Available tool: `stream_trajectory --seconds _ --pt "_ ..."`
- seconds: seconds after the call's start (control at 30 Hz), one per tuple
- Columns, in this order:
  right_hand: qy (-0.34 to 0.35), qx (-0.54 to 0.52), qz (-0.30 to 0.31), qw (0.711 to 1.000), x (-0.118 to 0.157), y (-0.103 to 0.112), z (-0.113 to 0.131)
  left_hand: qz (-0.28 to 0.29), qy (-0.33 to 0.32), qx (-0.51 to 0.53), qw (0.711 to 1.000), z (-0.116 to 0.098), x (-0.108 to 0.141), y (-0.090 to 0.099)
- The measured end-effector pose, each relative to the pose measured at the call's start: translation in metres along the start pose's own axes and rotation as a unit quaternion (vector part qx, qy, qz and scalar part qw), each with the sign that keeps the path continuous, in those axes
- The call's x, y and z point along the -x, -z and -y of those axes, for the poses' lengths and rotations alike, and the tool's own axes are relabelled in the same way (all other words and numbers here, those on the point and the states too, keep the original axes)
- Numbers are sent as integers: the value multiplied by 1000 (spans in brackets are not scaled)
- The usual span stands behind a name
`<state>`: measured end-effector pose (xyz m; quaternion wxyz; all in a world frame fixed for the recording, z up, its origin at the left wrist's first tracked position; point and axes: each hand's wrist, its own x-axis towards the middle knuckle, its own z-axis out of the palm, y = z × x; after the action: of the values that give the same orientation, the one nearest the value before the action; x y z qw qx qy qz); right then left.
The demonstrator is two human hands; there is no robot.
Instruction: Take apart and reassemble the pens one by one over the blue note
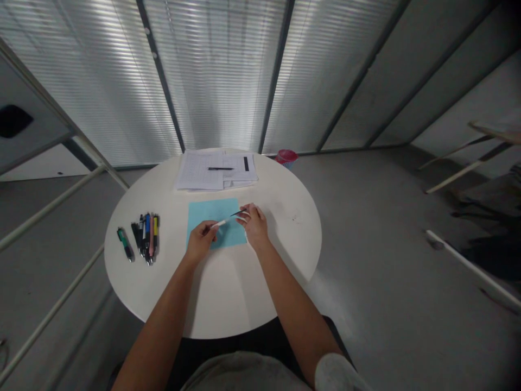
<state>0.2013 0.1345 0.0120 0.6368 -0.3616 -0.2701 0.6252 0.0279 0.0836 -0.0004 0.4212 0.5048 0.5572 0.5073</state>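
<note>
Above a light blue sheet [207,210] on the round white table, my left hand [201,239] pinches a white pen barrel [221,223] between thumb and fingers. My right hand [254,222] holds a thin dark refill [238,213] at its right end. The refill's left tip points toward the barrel's right end; whether the two touch is too small to tell. Both hands are near the sheet's middle and right edge.
Several pens [147,236] lie grouped on the table's left, with a green pen [125,244] beside them. Papers [199,171] with a black pen [220,168] on top lie at the back. A pink bin [286,156] stands behind the table [285,244].
</note>
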Motion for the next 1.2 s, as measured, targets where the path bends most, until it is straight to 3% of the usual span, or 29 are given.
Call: stream_trajectory --seconds 0.2,0.4,0.57,1.2 --pt "9 4 55 998 12 0 -16 18 0 0 1000 -1 0 0" --pt "-34 -38 79 996 12 4 -15 25 5 22 999 1 0 0" --pt "-61 -81 78 992 9 8 -11 27 6 31 999 -1 1 0" --pt "-66 -80 100 990 15 6 -10 16 4 39 999 6 -1 0"
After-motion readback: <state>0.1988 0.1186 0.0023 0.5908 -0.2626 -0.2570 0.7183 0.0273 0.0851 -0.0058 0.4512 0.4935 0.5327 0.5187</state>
